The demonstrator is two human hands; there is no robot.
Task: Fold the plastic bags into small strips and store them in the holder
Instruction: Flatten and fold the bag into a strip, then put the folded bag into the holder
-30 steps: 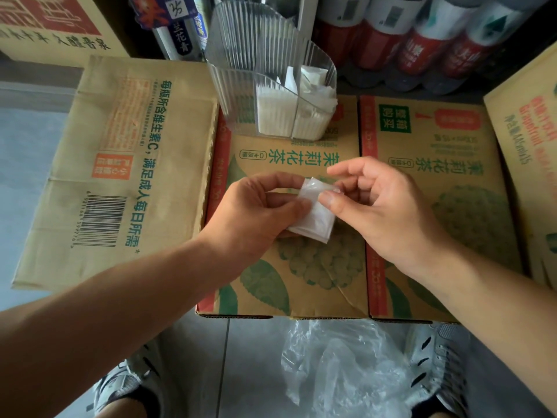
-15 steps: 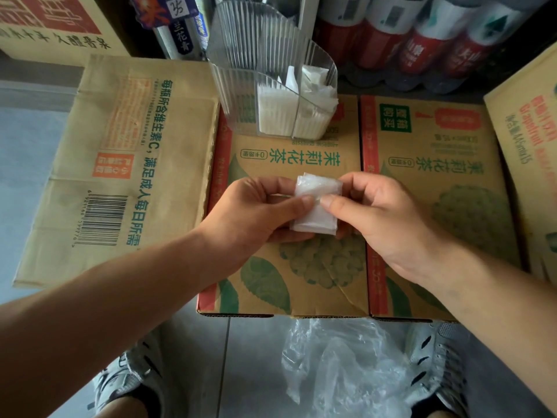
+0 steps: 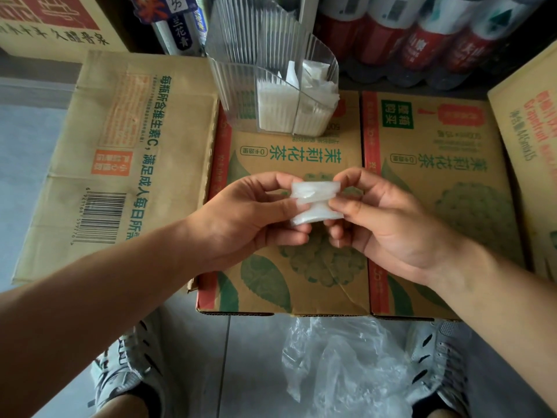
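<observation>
Head view: our left hand (image 3: pixel 241 215), in front of the holder (image 3: pixel 271 40), pinches the folded bag (image 3: pixel 315 202) between thumb and curled fingers above the carton (image 3: pixel 346 267). Our right hand (image 3: pixel 388 224) pinches its other edge likewise. We judge the last fold is being tightened, perhaps tucked; the creases blur. Next, one hand must let go while the other slots it upright into the holder.
</observation>
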